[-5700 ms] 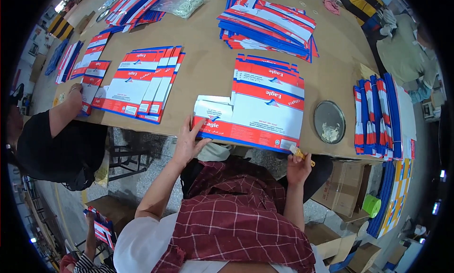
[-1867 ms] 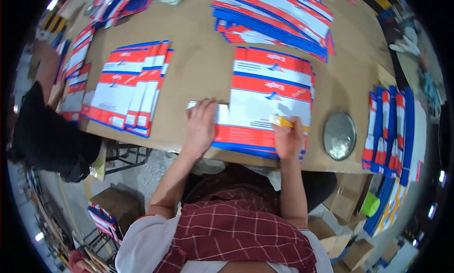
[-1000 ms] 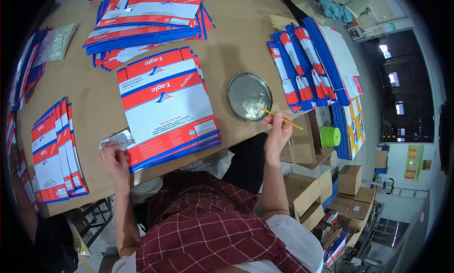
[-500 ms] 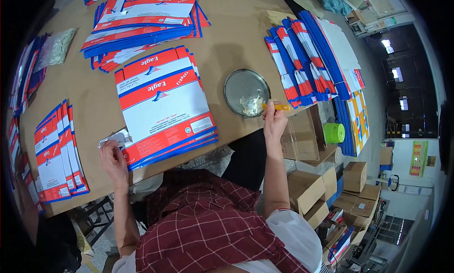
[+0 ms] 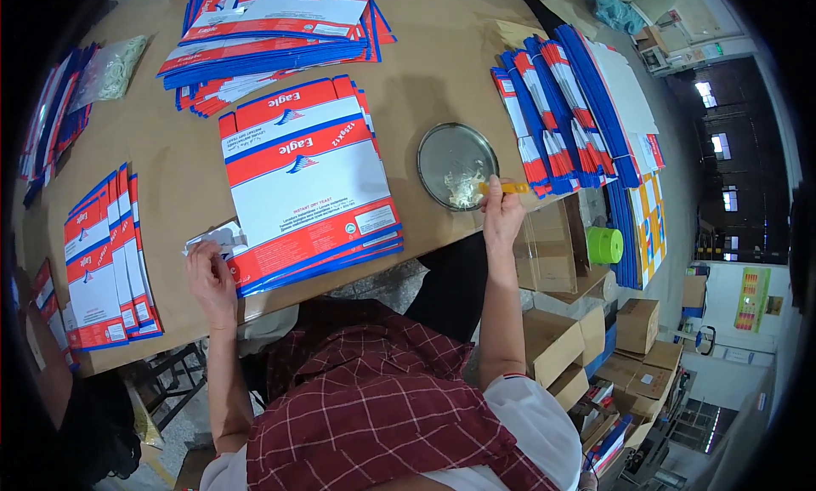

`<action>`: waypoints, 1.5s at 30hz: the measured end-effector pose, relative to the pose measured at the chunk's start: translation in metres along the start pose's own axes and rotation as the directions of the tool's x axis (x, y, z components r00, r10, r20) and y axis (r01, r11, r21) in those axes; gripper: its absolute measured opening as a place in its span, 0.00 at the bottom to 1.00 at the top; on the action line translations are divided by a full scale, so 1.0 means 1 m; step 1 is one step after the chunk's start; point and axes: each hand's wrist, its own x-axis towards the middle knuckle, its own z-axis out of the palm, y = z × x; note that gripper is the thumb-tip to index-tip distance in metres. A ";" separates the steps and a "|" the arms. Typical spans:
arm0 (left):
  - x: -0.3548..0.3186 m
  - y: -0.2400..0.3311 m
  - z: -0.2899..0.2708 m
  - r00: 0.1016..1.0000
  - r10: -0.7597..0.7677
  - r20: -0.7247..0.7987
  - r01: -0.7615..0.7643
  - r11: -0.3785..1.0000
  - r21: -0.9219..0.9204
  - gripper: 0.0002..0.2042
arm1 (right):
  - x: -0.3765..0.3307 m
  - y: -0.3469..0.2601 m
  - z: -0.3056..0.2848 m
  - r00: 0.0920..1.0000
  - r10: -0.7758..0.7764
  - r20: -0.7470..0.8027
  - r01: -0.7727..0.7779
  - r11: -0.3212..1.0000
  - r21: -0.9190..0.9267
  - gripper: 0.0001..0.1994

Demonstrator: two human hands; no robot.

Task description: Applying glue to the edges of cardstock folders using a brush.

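A stack of flat printed cartons [image 5: 310,185] in red, white and blue lies in front of me on the table. At its lower left corner, the fingers of my left hand [image 5: 212,280] are curled at a small white-grey flap [image 5: 223,238] of the top carton. My right hand [image 5: 502,215] is closed around a yellow-orange handled tool [image 5: 514,187], held over the near right rim of a round metal tray [image 5: 438,151]. Whitish paste or shreds [image 5: 466,187] lie in that tray; the tool's working end is too small to make out.
More carton stacks lie at the back [image 5: 272,49], at the left [image 5: 106,261] and at the far right [image 5: 561,117]. A clear bag [image 5: 110,70] sits at the far left. Beyond the right table edge are a green tub [image 5: 604,245] and open cardboard boxes [image 5: 552,346]. Another person's arm [image 5: 42,346] shows at lower left.
The view has shifted slightly, so the table's contents sit a little further right. My right hand keeps the yellow-orange tool at the tray's near rim; my left hand stays at the flap.
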 end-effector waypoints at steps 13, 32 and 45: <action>0.003 0.001 -0.001 1.000 -0.002 -0.017 0.002 1.000 -0.003 0.10 | 0.000 0.004 0.005 0.984 -0.157 0.080 0.165 0.980 -0.107 0.15; 0.001 -0.001 0.002 0.999 0.041 -0.028 -0.040 0.999 0.026 0.09 | 0.008 -0.003 0.004 0.993 -0.072 0.093 0.064 0.994 0.091 0.16; 0.001 0.003 0.002 0.997 0.052 -0.062 -0.056 0.996 -0.063 0.11 | -0.062 -0.127 0.092 0.592 0.085 0.801 -0.805 0.018 0.593 0.12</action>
